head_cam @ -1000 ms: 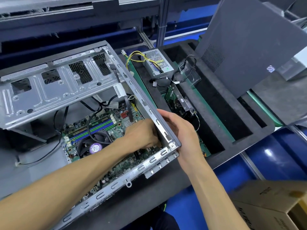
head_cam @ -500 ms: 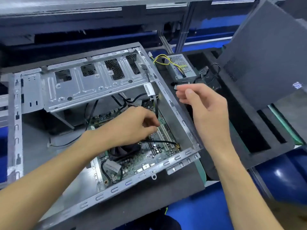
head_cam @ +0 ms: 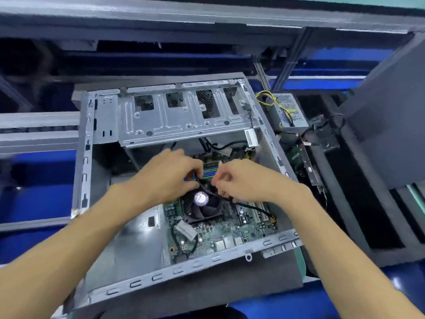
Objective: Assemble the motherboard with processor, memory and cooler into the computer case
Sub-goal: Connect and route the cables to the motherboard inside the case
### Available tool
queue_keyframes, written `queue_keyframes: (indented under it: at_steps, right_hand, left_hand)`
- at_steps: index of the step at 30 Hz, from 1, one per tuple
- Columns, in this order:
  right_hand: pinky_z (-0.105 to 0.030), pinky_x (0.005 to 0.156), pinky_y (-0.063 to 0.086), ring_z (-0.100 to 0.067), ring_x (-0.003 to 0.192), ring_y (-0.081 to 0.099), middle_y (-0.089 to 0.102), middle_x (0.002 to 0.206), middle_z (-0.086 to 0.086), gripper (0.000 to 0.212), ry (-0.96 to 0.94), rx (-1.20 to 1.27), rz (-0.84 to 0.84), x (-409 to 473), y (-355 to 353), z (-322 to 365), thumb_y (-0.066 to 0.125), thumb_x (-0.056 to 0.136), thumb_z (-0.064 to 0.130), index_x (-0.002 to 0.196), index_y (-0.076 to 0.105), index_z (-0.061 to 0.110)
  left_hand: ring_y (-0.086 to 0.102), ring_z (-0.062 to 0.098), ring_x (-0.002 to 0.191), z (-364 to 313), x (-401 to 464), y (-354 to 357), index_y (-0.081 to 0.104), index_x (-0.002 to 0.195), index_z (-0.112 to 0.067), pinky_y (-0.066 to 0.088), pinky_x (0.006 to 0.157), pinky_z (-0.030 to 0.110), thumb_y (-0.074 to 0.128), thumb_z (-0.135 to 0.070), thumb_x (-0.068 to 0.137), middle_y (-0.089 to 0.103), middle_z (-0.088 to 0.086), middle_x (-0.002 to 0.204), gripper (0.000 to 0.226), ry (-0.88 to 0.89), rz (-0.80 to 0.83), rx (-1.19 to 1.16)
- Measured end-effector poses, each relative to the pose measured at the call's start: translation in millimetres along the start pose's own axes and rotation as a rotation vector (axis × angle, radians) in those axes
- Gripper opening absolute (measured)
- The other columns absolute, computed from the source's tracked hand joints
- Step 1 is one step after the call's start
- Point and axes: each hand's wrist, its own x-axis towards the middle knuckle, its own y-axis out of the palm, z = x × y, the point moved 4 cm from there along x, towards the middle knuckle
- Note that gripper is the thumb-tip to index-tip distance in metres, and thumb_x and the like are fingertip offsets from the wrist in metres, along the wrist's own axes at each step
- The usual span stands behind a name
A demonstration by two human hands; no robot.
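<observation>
The right hand (head_cam: 241, 180) is joining the left hand (head_cam: 170, 176) inside the computer case (head_cam: 85, 157), both now pinching the black cable (head_cam: 253, 207) over the cooler fan (head_cam: 202, 203); cable routing is beginning.

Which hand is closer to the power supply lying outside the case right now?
Right. The right hand is inside the computer case, below-left of the power supply, pinching a black cable. The left hand sits farther left, over the cooler fan.

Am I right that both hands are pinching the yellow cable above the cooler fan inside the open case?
Not quite: the head view shows the cable is black, not yellow. Both the left hand and right hand do pinch it above the cooler fan inside the open case.
</observation>
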Motion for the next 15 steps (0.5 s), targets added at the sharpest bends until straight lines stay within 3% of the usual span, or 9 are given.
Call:
queue_keyframes:
  at_steps: [3,5,8,10,12,15]
  right_hand:
    - [-0.034,0.070,0.061,-0.022,0.074,0.075,0.076,0.087,-0.006,0.022,0.069,-0.020,0.060,2,1,-10,0.055,0.100,0.033,0.101,0.064,0.013]
    - [-0.035,0.067,0.063,-0.025,0.074,0.075,0.075,0.084,-0.010,0.023,0.109,-0.014,0.088,-1,0,-16,0.054,0.102,0.027,0.101,0.063,0.006]
    - [-0.042,0.069,0.064,-0.029,0.074,0.075,0.074,0.084,-0.015,0.024,0.160,-0.031,-0.009,-2,-12,-25,0.044,0.104,0.015,0.100,0.063,0.000]
    - [-0.046,0.074,0.063,-0.033,0.076,0.075,0.073,0.088,-0.018,0.021,0.193,-0.088,-0.015,-1,-13,-26,0.043,0.102,0.010,0.099,0.061,0.000]
    - [-0.044,0.069,0.064,-0.029,0.067,0.074,0.074,0.080,-0.016,0.020,0.240,-0.169,0.030,0,-8,-26,0.043,0.099,0.005,0.088,0.059,0.002]
    - [-0.044,0.066,0.064,-0.030,0.061,0.074,0.074,0.072,-0.018,0.027,0.322,-0.171,0.169,0,4,-30,0.040,0.098,0.003,0.081,0.060,-0.004]
  left_hand:
    - [0.041,0.002,0.069,-6,6,-12,0.059,0.101,-0.038,0.032,0.065,0.029,0.062,-0.047,0.091,0.045,-0.023,0.070,0.014,0.086,-0.164,-0.099]
    - [0.047,-0.002,0.068,-13,12,-18,0.058,0.102,-0.039,0.037,0.060,0.028,0.060,-0.048,0.092,0.051,-0.023,0.071,0.014,0.087,-0.203,-0.199]
    - [0.055,-0.001,0.071,-23,22,-16,0.063,0.098,-0.037,0.043,0.062,0.027,0.065,-0.043,0.091,0.060,-0.018,0.075,0.010,0.040,-0.224,-0.351]
    - [0.060,0.003,0.077,-24,27,-13,0.069,0.097,-0.033,0.050,0.070,0.029,0.070,-0.036,0.089,0.066,-0.015,0.081,0.009,-0.012,-0.184,-0.489]
    - [0.063,0.003,0.084,-23,29,-8,0.072,0.103,-0.031,0.052,0.080,0.028,0.071,-0.031,0.089,0.070,-0.015,0.091,0.014,-0.048,-0.099,-0.528]
    - [0.065,0.001,0.085,-17,23,-2,0.062,0.119,-0.029,0.053,0.085,0.026,0.065,-0.027,0.092,0.068,-0.015,0.097,0.027,-0.085,0.016,-0.536]
